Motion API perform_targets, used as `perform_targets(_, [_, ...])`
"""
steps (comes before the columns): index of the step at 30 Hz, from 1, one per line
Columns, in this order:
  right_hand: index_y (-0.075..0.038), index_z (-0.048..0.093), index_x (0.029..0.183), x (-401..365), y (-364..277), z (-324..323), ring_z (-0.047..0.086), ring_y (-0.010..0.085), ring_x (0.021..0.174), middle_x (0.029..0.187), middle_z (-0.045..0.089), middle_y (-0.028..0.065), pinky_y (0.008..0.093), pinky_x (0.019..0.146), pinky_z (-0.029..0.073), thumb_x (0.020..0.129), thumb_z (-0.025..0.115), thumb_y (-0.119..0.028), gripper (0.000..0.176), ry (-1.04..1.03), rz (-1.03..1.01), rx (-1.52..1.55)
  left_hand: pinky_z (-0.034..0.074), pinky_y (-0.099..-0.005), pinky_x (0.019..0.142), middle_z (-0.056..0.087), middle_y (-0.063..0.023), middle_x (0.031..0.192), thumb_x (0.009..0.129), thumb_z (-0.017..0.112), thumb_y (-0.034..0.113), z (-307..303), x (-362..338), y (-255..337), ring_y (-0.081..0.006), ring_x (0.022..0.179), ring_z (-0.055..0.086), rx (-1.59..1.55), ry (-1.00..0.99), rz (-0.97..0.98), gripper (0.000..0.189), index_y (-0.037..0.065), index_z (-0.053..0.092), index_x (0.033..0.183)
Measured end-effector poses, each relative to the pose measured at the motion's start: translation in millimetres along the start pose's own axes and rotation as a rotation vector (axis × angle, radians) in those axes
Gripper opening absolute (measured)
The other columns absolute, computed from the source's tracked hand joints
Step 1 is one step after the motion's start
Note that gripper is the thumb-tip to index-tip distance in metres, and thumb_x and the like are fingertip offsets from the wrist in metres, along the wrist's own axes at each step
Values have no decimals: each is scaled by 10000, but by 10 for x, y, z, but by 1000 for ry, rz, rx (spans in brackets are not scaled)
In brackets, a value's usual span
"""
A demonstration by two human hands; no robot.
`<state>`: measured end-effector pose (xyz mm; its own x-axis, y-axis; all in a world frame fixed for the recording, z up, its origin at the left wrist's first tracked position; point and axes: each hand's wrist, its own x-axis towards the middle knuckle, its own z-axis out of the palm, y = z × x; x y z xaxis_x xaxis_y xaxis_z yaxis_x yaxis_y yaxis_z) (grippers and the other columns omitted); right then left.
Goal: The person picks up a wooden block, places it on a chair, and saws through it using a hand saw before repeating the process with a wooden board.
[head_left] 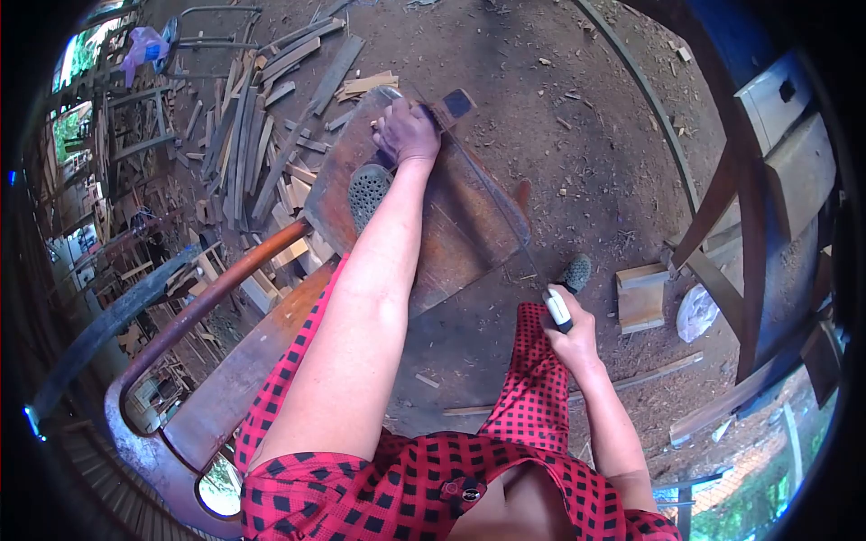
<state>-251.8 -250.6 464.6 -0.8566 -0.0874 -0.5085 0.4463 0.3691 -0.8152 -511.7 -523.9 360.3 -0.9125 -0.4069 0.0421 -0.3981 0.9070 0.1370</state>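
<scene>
My right hand (570,332) is closed around the white and black handle of a handsaw (492,187). The saw's thin dark blade slants up and left from the handle, past the edge of a worn wooden chair seat (460,239). At the far end of that seat, my left hand (408,133) bears down with curled fingers on a piece of wood (458,103) that juts out to the right. What lies beneath the palm is hidden. One foot in a perforated clog (368,195) stands on the seat, just below my left hand.
Wood strips and offcuts (248,144) lie heaped on the dirt floor to the left. The chair's curved armrest (216,288) rises nearby. My other clog (576,272) is on the ground. To the right are a wooden block (641,299), a plastic bag (697,314) and leaning boards (801,176).
</scene>
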Motion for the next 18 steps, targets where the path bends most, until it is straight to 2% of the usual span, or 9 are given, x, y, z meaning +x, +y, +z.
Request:
perform_targets(1, [-70,564,1208,-15,-33,5,622,370,1017,1058,645,198,398,834,512,700,621,2,516,-22,30,92,387,-488,838,608,-109,976,835,471,257,-4,7,-10,-322,989,553,2,2,-5,207,94,581,899])
perform_targets(2, [-68,564,1206,-47,-26,-6,618,378,1027,1070,640,209,393,847,507,719,624,-9,495,12,-35,16,386,-488,838,608,-107,974,833,475,250,2,-1,-18,-321,987,553,1,2,-8,197,95,581,895])
perform_targets(6, [-95,567,1214,72,47,62,607,399,1025,1053,647,212,415,856,505,691,608,3,534,22,27,-45,384,-482,843,606,-99,977,831,492,249,-2,7,-29,-313,992,552,-20,-9,-5,182,102,580,889])
perform_targets(8, [-93,567,1209,332,-51,224,605,404,1011,1031,646,225,428,839,506,674,590,5,545,12,-30,-57,384,-480,844,606,-98,980,833,493,254,7,8,-34,-311,996,550,-21,-13,-11,184,102,580,890])
perform_targets(11, [-179,561,1184,1092,-317,526,601,426,933,980,643,220,491,778,492,693,581,-53,507,46,-56,-63,408,-500,807,622,-111,984,860,461,304,9,10,-19,-352,975,561,-31,48,35,237,96,572,889])
perform_targets(13, [-180,557,1186,1196,-365,610,604,421,933,989,641,219,485,774,495,691,587,-54,512,2,-49,-56,405,-499,818,621,-110,1002,862,459,321,-11,6,-14,-348,1000,556,-34,19,-1,256,97,576,901])
perform_targets(17, [-154,551,1208,585,-119,499,615,397,963,1004,650,202,462,793,507,684,597,-40,539,80,-76,-51,404,-503,823,617,-113,1009,866,441,329,-18,3,-11,-347,1011,552,-17,-22,-20,271,99,577,904])
perform_targets(18, [-133,552,1206,393,-48,411,619,388,971,1007,652,192,443,799,513,690,589,-14,531,63,-26,-50,404,-503,823,617,-113,1009,866,441,329,-25,16,-7,-347,1011,552,-19,-19,-24,271,99,577,904])
